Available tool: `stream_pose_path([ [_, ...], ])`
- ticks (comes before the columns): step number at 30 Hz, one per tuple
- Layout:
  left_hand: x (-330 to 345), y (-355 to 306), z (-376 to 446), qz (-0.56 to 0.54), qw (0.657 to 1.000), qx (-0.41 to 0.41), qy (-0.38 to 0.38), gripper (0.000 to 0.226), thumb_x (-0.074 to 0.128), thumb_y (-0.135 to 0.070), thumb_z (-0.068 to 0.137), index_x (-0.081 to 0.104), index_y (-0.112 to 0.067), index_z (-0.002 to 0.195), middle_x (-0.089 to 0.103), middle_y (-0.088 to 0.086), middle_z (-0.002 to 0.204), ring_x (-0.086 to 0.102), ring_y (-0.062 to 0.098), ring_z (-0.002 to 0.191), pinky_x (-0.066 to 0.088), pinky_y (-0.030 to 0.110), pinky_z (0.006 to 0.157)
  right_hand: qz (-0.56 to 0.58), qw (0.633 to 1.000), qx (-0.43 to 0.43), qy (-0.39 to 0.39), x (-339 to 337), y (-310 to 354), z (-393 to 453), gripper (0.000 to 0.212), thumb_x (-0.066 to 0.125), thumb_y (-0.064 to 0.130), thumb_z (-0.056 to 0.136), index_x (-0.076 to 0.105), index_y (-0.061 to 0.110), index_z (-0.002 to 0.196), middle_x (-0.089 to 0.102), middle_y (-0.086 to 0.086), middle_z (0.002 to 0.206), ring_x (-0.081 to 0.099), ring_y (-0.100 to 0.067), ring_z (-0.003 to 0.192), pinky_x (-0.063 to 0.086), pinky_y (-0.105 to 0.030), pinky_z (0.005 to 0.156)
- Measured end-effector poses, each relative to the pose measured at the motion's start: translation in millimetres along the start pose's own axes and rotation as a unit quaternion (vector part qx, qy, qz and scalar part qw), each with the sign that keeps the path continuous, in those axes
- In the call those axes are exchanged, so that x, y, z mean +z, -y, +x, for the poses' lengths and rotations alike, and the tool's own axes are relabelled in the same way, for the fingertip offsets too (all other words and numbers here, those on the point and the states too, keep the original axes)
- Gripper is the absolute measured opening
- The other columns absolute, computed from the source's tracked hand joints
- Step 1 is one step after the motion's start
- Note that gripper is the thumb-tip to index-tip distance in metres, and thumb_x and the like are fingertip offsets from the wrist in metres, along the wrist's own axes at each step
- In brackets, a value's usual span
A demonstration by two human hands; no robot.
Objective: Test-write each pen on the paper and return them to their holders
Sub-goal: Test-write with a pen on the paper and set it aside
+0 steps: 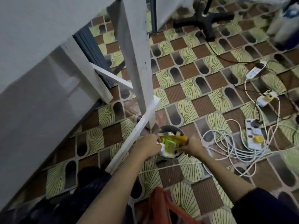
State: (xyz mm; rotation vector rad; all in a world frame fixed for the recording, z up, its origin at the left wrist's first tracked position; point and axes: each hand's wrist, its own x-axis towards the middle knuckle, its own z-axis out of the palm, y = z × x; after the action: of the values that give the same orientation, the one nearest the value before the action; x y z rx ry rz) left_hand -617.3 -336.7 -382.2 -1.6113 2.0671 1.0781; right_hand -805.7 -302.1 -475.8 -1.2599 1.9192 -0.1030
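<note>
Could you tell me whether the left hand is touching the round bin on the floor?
Touching: the head view shows the left hand gripping the bin at its near-left rim.

At lower centre, a round bin [171,143] on the patterned floor [186,88] is gripped by both hands, left hand [146,147] and right hand [195,147].

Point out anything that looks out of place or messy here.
White cables lie tangled on the floor among several power strips. Both hands, left and right, reach into a round bin of wrappers beside the table leg; no pens or paper show.
</note>
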Motion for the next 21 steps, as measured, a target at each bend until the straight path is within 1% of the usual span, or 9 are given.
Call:
stream_pose_path([
  [3, 13.9, 8.0, 2.5, -0.004, 1.0, -0.002, 0.011, 0.03, 0.047, -0.025, 0.091, 0.06, -0.017, 0.117, 0.06, 0.007, 0.117, 0.057, 0.025, 0.103, 0.049, 0.039, 0.087, 0.0, 1.0, 0.011, -0.013, 25.3, -4.6, 13.4, 0.028, 0.072, 0.01, 0.074, 0.051, 0.012, 0.055, 0.064, -0.017, 0.066, 0.064, -0.036, 0.065, 0.055, -0.042, 0.059],
  [5, 18.1, 11.9, 1.7, -0.015, 1.0, -0.007, 0.009, 0.03, 0.048, -0.025, 0.092, 0.059, -0.016, 0.119, 0.06, 0.007, 0.118, 0.057, 0.025, 0.104, 0.048, 0.038, 0.088, 0.002, 1.0, -0.004, -0.009, 38.9, -10.4, 24.8, 0.011, 0.07, 0.011, 0.07, 0.06, 0.006, 0.072, 0.064, -0.015, 0.067, 0.064, -0.035, 0.062, 0.056, -0.042, 0.056],
  [7, 19.6, 16.1, -0.3, -0.026, 1.0, -0.013, 0.011, 0.03, 0.05, -0.028, 0.092, 0.059, -0.017, 0.118, 0.06, 0.006, 0.117, 0.057, 0.024, 0.103, 0.048, 0.036, 0.088, 0.002, 1.0, -0.021, -0.011, 46.4, -11.6, 31.9, 0.018, 0.071, 0.016, 0.069, 0.065, 0.008, 0.084, 0.065, -0.019, 0.076, 0.063, -0.035, 0.063, 0.054, -0.039, 0.055],
  [9, 19.6, 19.4, -2.3, -0.03, 0.999, -0.02, 0.017, 0.028, 0.052, -0.029, 0.091, 0.059, -0.018, 0.116, 0.06, 0.005, 0.117, 0.057, 0.023, 0.104, 0.048, 0.036, 0.089, 0.002, 0.999, -0.027, -0.035, 46.0, -6.1, 28.9, 0.018, 0.071, 0.019, 0.074, 0.065, 0.009, 0.088, 0.066, -0.02, 0.087, 0.063, -0.035, 0.075, 0.049, -0.034, 0.06],
  [11, 14.3, 20.1, -5.6, -0.035, 0.999, -0.021, 0.005, 0.026, 0.051, -0.027, 0.092, 0.059, -0.018, 0.115, 0.06, 0.006, 0.117, 0.056, 0.024, 0.105, 0.048, 0.035, 0.089, 0.029, 0.997, -0.025, -0.068, 36.7, 6.6, 19.7, 0.026, 0.07, 0.016, 0.076, 0.064, 0.004, 0.098, 0.066, -0.016, 0.093, 0.062, -0.033, 0.085, 0.051, -0.038, 0.069],
  [12, 9.3, 18.9, -7.4, -0.032, 0.999, -0.017, -0.007, 0.026, 0.05, -0.026, 0.092, 0.059, -0.017, 0.115, 0.06, 0.006, 0.117, 0.056, 0.024, 0.105, 0.047, 0.034, 0.087, 0.043, 0.995, -0.037, -0.087, 30.8, 12.9, 17.3, 0.025, 0.069, 0.014, 0.077, 0.064, 0.004, 0.1, 0.066, -0.013, 0.091, 0.062, -0.031, 0.084, 0.052, -0.039, 0.07],
  [15, -10.0, 8.7, -15.3, 0.007, 0.999, 0.005, -0.045, 0.027, 0.046, -0.024, 0.093, 0.059, -0.014, 0.114, 0.061, 0.008, 0.113, 0.058, 0.025, 0.1, 0.048, 0.034, 0.082, 0.069, 0.985, -0.092, -0.132, 7.3, 35.9, 6.4, 0.011, 0.068, 0.011, 0.08, 0.063, 0.008, 0.089, 0.062, -0.006, 0.079, 0.057, -0.023, 0.075, 0.044, -0.029, 0.061],
  [18, -35.7, -8.1, -33.1, 0.062, 0.992, 0.038, -0.104, 0.025, 0.045, -0.023, 0.093, 0.06, -0.015, 0.112, 0.062, 0.007, 0.112, 0.058, 0.025, 0.097, 0.047, 0.034, 0.081, 0.105, 0.968, -0.161, -0.162, -25.7, 67.3, -14.6, 0.008, 0.069, 0.014, 0.082, 0.067, 0.009, 0.089, 0.063, -0.002, 0.079, 0.056, -0.014, 0.072, 0.037, -0.014, 0.055],
  [21, -68.1, -27.4, -62.6, 0.128, 0.976, 0.076, -0.16, 0.025, 0.045, -0.026, 0.095, 0.059, -0.015, 0.112, 0.06, 0.004, 0.113, 0.057, 0.023, 0.098, 0.043, 0.032, 0.076, 0.123, 0.949, -0.221, -0.188, -62.5, 102.0, -43.8, 0.008, 0.069, 0.016, 0.083, 0.071, 0.008, 0.085, 0.065, 0.002, 0.075, 0.056, -0.007, 0.066, 0.043, -0.017, 0.061],
])
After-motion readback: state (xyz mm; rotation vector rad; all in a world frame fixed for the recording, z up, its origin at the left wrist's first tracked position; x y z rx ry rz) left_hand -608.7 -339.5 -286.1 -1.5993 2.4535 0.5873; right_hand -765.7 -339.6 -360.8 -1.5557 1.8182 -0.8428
